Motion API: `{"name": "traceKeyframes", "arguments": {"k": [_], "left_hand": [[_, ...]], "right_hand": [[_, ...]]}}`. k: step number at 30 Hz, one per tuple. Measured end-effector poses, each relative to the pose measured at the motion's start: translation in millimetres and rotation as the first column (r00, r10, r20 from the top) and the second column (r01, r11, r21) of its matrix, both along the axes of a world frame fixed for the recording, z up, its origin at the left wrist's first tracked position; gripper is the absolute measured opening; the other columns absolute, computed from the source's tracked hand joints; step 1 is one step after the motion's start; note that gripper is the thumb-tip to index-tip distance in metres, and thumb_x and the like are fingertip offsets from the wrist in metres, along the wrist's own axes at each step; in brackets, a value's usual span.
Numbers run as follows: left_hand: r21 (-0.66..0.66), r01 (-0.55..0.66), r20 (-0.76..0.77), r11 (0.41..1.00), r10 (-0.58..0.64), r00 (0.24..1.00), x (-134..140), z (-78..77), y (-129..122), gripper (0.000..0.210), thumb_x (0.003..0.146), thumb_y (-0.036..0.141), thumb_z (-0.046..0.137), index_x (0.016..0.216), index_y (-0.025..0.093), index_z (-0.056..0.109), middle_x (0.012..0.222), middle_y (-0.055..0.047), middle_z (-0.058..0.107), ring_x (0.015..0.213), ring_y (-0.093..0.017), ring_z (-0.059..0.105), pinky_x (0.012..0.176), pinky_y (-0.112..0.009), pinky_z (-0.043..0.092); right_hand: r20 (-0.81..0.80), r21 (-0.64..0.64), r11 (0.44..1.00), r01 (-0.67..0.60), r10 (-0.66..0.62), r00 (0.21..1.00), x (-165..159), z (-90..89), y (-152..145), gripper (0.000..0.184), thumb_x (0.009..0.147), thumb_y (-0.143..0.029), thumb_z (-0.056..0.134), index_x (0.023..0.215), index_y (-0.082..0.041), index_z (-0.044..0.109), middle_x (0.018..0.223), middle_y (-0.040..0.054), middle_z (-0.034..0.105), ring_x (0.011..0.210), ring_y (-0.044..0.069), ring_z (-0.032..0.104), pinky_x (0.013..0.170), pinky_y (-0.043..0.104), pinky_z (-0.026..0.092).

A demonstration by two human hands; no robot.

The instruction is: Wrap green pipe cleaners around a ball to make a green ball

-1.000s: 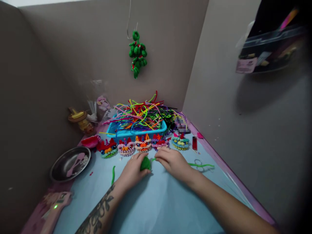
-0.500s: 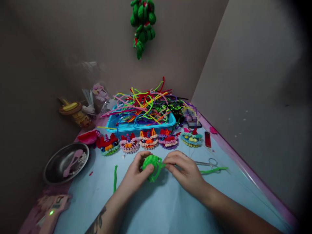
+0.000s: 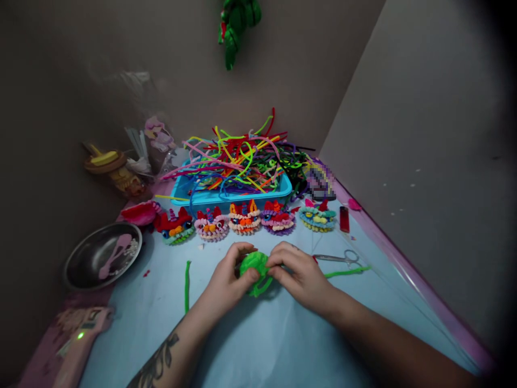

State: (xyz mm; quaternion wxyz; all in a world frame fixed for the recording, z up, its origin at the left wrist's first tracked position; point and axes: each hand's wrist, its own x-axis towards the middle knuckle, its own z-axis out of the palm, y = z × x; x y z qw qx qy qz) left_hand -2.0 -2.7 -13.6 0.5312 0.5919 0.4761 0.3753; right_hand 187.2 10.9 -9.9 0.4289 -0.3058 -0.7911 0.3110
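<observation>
Green fuzzy piece (image 3: 257, 262), rounded, held over a blue tabletop (image 3: 274, 345) before five colourful animal heads (image 3: 244, 221). The left hand (image 3: 228, 280) grips it between thumb and curled fingers; the right hand (image 3: 301, 277) pinches its right edge, fingertips nearly together.

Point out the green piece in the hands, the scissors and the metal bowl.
Green piece (image 3: 256, 262), head view: its upper face.
Scissors (image 3: 334, 259), head view: the metal shank beside the finger ring.
Metal bowl (image 3: 88, 257), head view: its bare inside.
</observation>
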Motion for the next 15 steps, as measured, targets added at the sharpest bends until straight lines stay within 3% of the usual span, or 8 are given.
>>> {"name": "traceKeyframes", "arguments": {"k": [4, 7, 10, 15], "left_hand": [[0.051, -0.016, -0.05, 0.999, 0.019, 0.999, -0.8, 0.4, -1.4, 0.043, 0.083, 0.047, 0.056, 0.112, 0.017, 0.046, 0.108, -0.012, 0.058, 0.1, -0.025, 0.058, 0.081, -0.036, 0.048], [0.213, -0.016, -0.148, 0.977, 0.048, 0.988, -3.0, 5.8, -4.5, 0.033, 0.084, 0.037, 0.057, 0.111, 0.019, 0.049, 0.118, -0.013, 0.055, 0.111, -0.026, 0.054, 0.091, -0.04, 0.044], [0.376, 0.05, -0.285, 0.925, 0.064, 0.956, -3.5, 11.9, -7.8, 0.011, 0.084, 0.027, 0.057, 0.093, 0.02, 0.057, 0.124, -0.011, 0.052, 0.121, -0.025, 0.047, 0.1, -0.042, 0.036], [0.406, 0.114, -0.377, 0.907, 0.052, 0.925, 0.2, 16.0, -11.0, 0.01, 0.086, 0.02, 0.052, 0.086, 0.02, 0.062, 0.125, -0.011, 0.051, 0.122, -0.025, 0.045, 0.102, -0.044, 0.035]], "right_hand": [[0.03, -0.03, 0.998, -0.055, 0.056, 0.998, 2.1, 2.2, 0.4, 0.012, 0.086, -0.009, 0.049, 0.082, -0.019, 0.054, 0.079, 0.0031, 0.054, 0.076, 0.015, 0.054, 0.067, 0.026, 0.045], [0.041, -0.046, 0.997, -0.055, 0.057, 0.998, 3.0, 2.1, 1.0, 0.013, 0.086, -0.008, 0.048, 0.081, -0.02, 0.052, 0.078, 0.0026, 0.053, 0.076, 0.015, 0.052, 0.067, 0.026, 0.044], [0.057, -0.054, 0.998, -0.043, 0.046, 0.997, 2.4, 0.9, 1.3, 0.014, 0.085, -0.007, 0.046, 0.081, -0.02, 0.051, 0.078, 0.0023, 0.052, 0.076, 0.015, 0.052, 0.067, 0.026, 0.043], [0.052, -0.025, 0.998, -0.05, 0.051, 0.997, 0.8, 0.4, 1.6, 0.015, 0.085, -0.008, 0.046, 0.081, -0.02, 0.053, 0.077, 0.0028, 0.053, 0.077, 0.016, 0.053, 0.068, 0.027, 0.044]]}}
